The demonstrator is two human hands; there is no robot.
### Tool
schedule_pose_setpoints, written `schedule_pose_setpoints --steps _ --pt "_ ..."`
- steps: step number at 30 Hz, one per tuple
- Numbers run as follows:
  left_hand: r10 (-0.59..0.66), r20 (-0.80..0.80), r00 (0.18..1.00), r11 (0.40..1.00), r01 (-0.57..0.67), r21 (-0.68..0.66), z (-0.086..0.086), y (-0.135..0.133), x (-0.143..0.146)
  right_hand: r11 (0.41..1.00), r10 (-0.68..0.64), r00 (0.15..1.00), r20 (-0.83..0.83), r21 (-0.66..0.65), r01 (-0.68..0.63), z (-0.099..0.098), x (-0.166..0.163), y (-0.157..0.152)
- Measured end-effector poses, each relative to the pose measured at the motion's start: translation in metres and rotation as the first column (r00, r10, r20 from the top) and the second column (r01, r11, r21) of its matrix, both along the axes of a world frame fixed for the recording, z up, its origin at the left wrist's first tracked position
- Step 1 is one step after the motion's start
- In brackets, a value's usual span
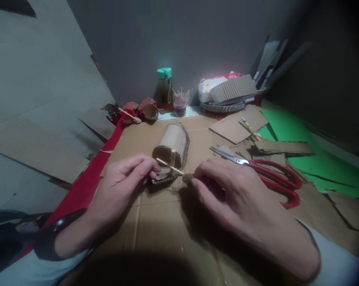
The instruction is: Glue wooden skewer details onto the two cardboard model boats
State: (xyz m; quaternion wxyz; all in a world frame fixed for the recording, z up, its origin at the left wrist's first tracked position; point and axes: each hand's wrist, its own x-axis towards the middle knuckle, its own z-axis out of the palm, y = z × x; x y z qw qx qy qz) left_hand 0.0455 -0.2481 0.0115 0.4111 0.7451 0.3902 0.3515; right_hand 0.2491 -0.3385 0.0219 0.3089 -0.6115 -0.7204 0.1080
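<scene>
A small cardboard model [171,139] stands in the middle, a ribbed half-round shell on a flat base with a short upright stick at its front. My left hand [130,174] has its fingers curled together at the base's left front edge and seems to pinch it; the exact contact is partly hidden. Between thumb and fingers, my right hand [227,194] grips a small stick paddle [187,178] by its round brown end. Its thin pale stick points left, passing in front of the model toward my left fingertips. Red-handled scissors [274,174] lie open beyond my right hand.
Cardboard [155,222] covers the table. At the back stand a bottle [165,91], a cup [179,107] holding sticks, red bowl-like pieces [130,111] and a fluted dish [222,107] carrying corrugated card. Cardboard scraps [239,125] and a pencil [250,129] lie right, near a green sheet [301,131].
</scene>
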Motion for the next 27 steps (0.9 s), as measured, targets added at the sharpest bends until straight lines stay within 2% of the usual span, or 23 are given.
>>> schedule_pose_setpoints --steps 3,8,11,14,18,21,27 --pt "0.023 -0.131 0.991 0.993 -0.007 0.12 0.004 -0.001 0.001 1.0 0.002 1.0 0.012 -0.006 -0.002 0.001 0.0 0.0" --pt "0.065 -0.121 0.991 0.988 -0.047 0.144 0.003 0.0 0.002 1.0 0.005 1.0 0.028 -0.018 -0.005 0.002 0.0 0.001" --pt "0.082 -0.056 0.995 0.994 -0.078 0.072 0.0 0.001 0.0 1.0 0.005 1.0 0.026 -0.016 -0.004 0.001 0.0 0.001" --pt "0.101 0.068 0.993 0.993 -0.096 -0.072 -0.005 0.002 -0.003 1.0 -0.005 1.0 0.029 -0.018 0.006 0.001 -0.001 0.0" --pt "0.1 0.198 0.975 0.972 -0.053 -0.23 -0.01 0.002 -0.002 0.999 -0.009 0.999 0.033 -0.036 0.01 0.0 -0.002 0.0" --pt "0.092 0.173 0.981 0.964 -0.045 -0.261 -0.011 0.003 0.002 0.999 0.001 0.999 0.032 -0.048 0.0 -0.001 -0.003 0.001" --pt "0.055 0.083 0.995 0.971 -0.033 -0.238 -0.008 0.002 0.003 0.997 -0.001 1.0 0.023 -0.072 0.003 -0.002 -0.003 0.001"
